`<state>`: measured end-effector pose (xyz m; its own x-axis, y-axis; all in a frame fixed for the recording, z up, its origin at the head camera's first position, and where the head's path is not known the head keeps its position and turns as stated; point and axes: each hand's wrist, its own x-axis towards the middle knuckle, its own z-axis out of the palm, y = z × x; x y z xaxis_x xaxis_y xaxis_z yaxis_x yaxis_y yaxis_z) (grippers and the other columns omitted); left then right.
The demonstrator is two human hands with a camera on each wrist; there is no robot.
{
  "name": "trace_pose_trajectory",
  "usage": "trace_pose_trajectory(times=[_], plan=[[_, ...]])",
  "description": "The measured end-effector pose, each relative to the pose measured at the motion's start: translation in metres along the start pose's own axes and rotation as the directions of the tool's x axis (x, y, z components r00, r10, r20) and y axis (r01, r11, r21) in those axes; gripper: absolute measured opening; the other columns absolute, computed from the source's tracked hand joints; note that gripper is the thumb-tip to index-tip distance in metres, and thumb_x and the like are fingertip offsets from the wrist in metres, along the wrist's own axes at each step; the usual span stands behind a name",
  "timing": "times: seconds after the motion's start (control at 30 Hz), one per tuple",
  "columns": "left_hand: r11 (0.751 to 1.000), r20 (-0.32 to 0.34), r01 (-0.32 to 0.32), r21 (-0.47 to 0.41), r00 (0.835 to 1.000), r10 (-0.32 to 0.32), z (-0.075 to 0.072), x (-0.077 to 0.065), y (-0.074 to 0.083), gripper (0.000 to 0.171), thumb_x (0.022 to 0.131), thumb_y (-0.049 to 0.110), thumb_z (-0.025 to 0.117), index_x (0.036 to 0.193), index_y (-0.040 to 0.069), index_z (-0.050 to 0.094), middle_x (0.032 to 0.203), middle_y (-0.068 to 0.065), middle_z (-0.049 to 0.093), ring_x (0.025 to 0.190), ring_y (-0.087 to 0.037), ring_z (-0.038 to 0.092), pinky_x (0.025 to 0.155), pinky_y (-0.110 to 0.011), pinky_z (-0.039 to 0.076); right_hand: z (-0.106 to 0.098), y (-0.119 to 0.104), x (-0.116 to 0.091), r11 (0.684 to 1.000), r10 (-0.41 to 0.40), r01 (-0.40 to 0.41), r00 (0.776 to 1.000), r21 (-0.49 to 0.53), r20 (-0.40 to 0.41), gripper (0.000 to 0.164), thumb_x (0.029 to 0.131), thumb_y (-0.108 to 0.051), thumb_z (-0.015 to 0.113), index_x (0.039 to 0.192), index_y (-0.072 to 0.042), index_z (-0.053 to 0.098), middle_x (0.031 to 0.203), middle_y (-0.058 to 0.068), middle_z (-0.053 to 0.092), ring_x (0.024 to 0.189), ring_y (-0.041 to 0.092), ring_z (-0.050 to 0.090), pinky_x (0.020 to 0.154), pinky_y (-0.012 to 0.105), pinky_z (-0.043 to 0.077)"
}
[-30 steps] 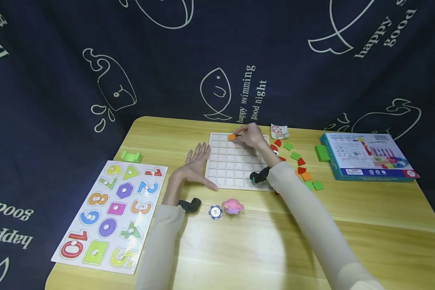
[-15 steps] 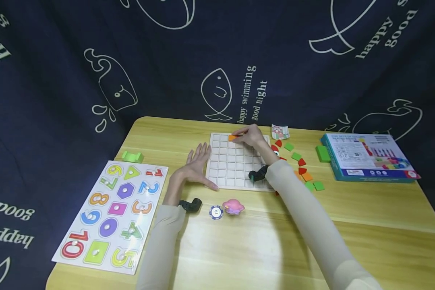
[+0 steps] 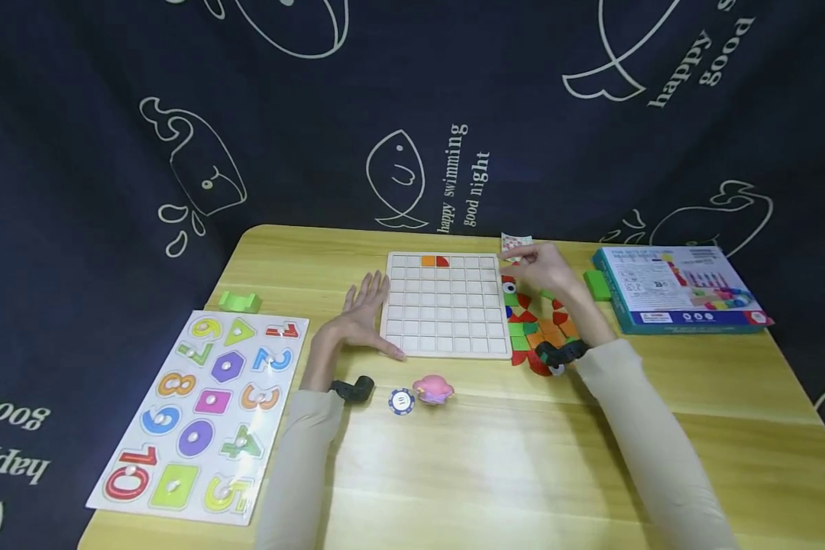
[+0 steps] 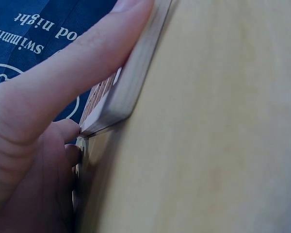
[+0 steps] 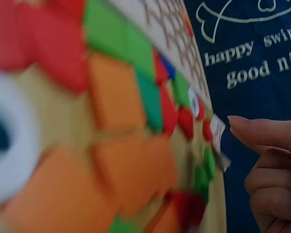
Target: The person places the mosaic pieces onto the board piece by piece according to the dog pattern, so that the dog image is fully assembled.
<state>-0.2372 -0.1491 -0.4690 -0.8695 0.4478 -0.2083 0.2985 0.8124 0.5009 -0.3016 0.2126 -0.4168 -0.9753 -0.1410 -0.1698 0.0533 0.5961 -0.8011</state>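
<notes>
A white grid board [image 3: 447, 305] lies flat on the table. An orange square tile [image 3: 428, 261] and a red rounded tile [image 3: 442, 261] sit side by side in its far row. My left hand [image 3: 360, 317] rests spread at the board's left side, its thumb [image 4: 87, 53] along the near edge in the left wrist view. My right hand [image 3: 548, 269] hovers past the board's right edge, above loose tiles, with index finger and thumb apart and nothing seen between them. In the right wrist view the other fingers [image 5: 271, 184] are bent. Orange tiles [image 5: 116, 92] lie near it.
Loose red, green and orange tiles [image 3: 553, 332] crowd the board's right side. A paper card [image 3: 516, 242] lies behind them, a boxed set [image 3: 684, 290] farther right. A number puzzle [image 3: 202, 412] lies left. A poker chip [image 3: 402, 401] and pink toy [image 3: 434, 389] sit in front.
My right hand has left the red tile in the board's far row and moved right, over the loose tiles. My left hand has stayed at the board. The head view has shifted slightly.
</notes>
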Motion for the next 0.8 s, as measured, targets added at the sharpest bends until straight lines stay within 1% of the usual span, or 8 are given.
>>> trace_pose_trajectory(times=[0.13,0.27,0.43,0.5,0.57,0.7,0.77,0.8], plan=[[1.000,-0.001,0.000,-0.004,1.000,0.000,0.000,0.000,-0.001,0.153,0.050,0.070,0.082,0.154,0.010,-0.013,0.161,-0.012,-0.021,0.149,-0.028,-0.022,0.121,-0.054,-0.014,-0.028,0.038,-0.025,0.995,0.082,-0.081,0.997,-0.060,0.006,0.041,0.084,-0.022,0.075,0.121,-0.006,0.067,0.050,-0.007,0.029,0.047,0.013,0.027,0.046,0.029,0.022],[1.000,0.006,-0.005,0.002,1.000,0.005,0.001,0.001,0.000,0.153,0.051,0.070,0.082,0.154,0.009,-0.014,0.161,-0.013,-0.021,0.149,-0.030,-0.022,0.120,-0.055,-0.014,-0.035,0.058,-0.037,0.990,0.114,-0.111,0.993,-0.086,0.031,0.042,0.083,-0.025,0.076,0.120,-0.007,0.068,0.050,-0.007,0.032,0.047,0.013,0.029,0.046,0.028,0.022],[1.000,0.009,0.001,-0.004,1.000,-0.001,0.000,-0.001,-0.001,0.152,0.051,0.070,0.082,0.154,0.010,-0.013,0.161,-0.012,-0.022,0.149,-0.029,-0.022,0.120,-0.055,-0.014,-0.020,0.055,-0.032,0.991,0.127,-0.124,0.990,-0.045,0.065,0.042,0.077,-0.029,0.081,0.113,-0.009,0.072,0.049,-0.008,0.032,0.047,0.012,0.030,0.048,0.028,0.024],[1.000,0.007,-0.001,-0.002,1.000,0.001,0.000,-0.001,0.000,0.152,0.051,0.071,0.082,0.154,0.010,-0.013,0.161,-0.012,-0.022,0.149,-0.029,-0.022,0.120,-0.054,-0.014,-0.014,0.053,-0.030,0.989,0.144,-0.142,0.989,-0.035,0.043,0.041,0.075,-0.030,0.083,0.109,-0.009,0.074,0.048,-0.009,0.035,0.047,0.012,0.031,0.048,0.027,0.025],[1.000,0.008,-0.005,0.001,1.000,0.005,0.000,0.000,-0.001,0.153,0.051,0.071,0.081,0.154,0.010,-0.013,0.161,-0.012,-0.021,0.149,-0.029,-0.022,0.120,-0.054,-0.014,-0.011,0.051,-0.030,0.985,0.168,-0.168,0.986,-0.046,-0.003,0.040,0.073,-0.031,0.084,0.104,-0.008,0.075,0.049,-0.010,0.041,0.051,0.012,0.035,0.050,0.026,0.026],[1.000,0.004,-0.011,-0.008,1.000,0.011,0.001,0.001,0.000,0.152,0.051,0.071,0.082,0.154,0.009,-0.013,0.161,-0.013,-0.021,0.149,-0.029,-0.022,0.121,-0.054,-0.014,-0.012,0.049,-0.034,0.975,0.183,-0.189,0.981,-0.115,-0.063,0.037,0.075,-0.033,0.083,0.100,-0.006,0.074,0.053,-0.006,0.048,0.054,0.016,0.040,0.050,0.027,0.030],[1.000,0.003,-0.011,-0.014,1.000,0.011,0.001,0.001,0.000,0.152,0.051,0.070,0.082,0.154,0.009,-0.013,0.161,-0.013,-0.021,0.149,-0.029,-0.022,0.120,-0.054,-0.014,-0.015,0.049,-0.036,0.976,0.166,-0.169,0.986,-0.134,-0.037,0.036,0.078,-0.031,0.080,0.103,-0.007,0.073,0.052,-0.005,0.045,0.051,0.016,0.039,0.049,0.027,0.030],[1.000,0.002,-0.010,-0.017,1.000,0.010,0.001,0.001,0.000,0.152,0.052,0.069,0.082,0.154,0.009,-0.013,0.161,-0.013,-0.021,0.149,-0.029,-0.022,0.121,-0.053,-0.014,-0.018,0.049,-0.037,0.979,0.150,-0.150,0.989,-0.140,-0.007,0.036,0.080,-0.030,0.078,0.107,-0.008,0.072,0.053,-0.005,0.043,0.050,0.016,0.039,0.048,0.027,0.029]])
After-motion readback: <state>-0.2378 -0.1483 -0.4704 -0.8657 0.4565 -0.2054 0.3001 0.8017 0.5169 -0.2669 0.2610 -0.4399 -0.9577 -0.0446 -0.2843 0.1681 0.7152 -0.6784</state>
